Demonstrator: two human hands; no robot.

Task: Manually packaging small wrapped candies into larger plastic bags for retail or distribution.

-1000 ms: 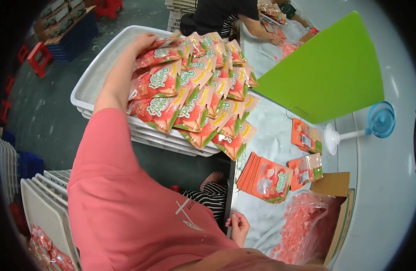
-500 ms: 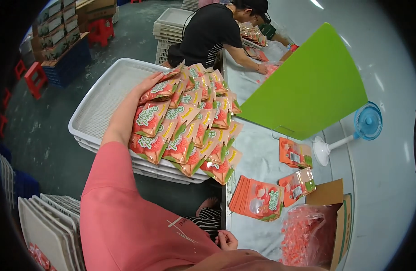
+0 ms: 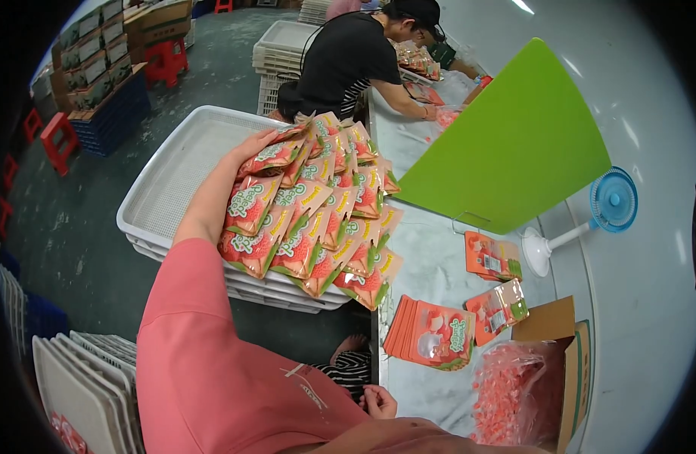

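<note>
Several red and tan snack pouches (image 3: pixel 287 197) lie in overlapping rows on the right part of a white mesh-bottomed tray (image 3: pixel 160 198). At the far left corner of the rows, my left hand (image 3: pixel 251 147) is closed on one pouch (image 3: pixel 276 157), its fingertips partly hidden by the packaging. My right hand (image 3: pixel 378 401) hangs low at the near table edge with loosely curled fingers, and nothing shows in it. Flat orange pouches (image 3: pixel 431 333) lie fanned on the table nearby, with smaller stacks (image 3: pixel 495 309) beside them.
An open carton (image 3: pixel 545 325) holds a clear bag of pink wrapped pieces (image 3: pixel 507 390). A green board (image 3: pixel 514 144) stands across the table, near a blue-and-white fan (image 3: pixel 613 198). Beyond it a co-worker (image 3: pixel 348 64) bends over the table. Stacked trays (image 3: pixel 76 386) stand lower left.
The view has shifted slightly. My left hand stays on the same pouch at the corner of the rows, and my right hand is unmoved. The co-worker's hand has moved slightly.
</note>
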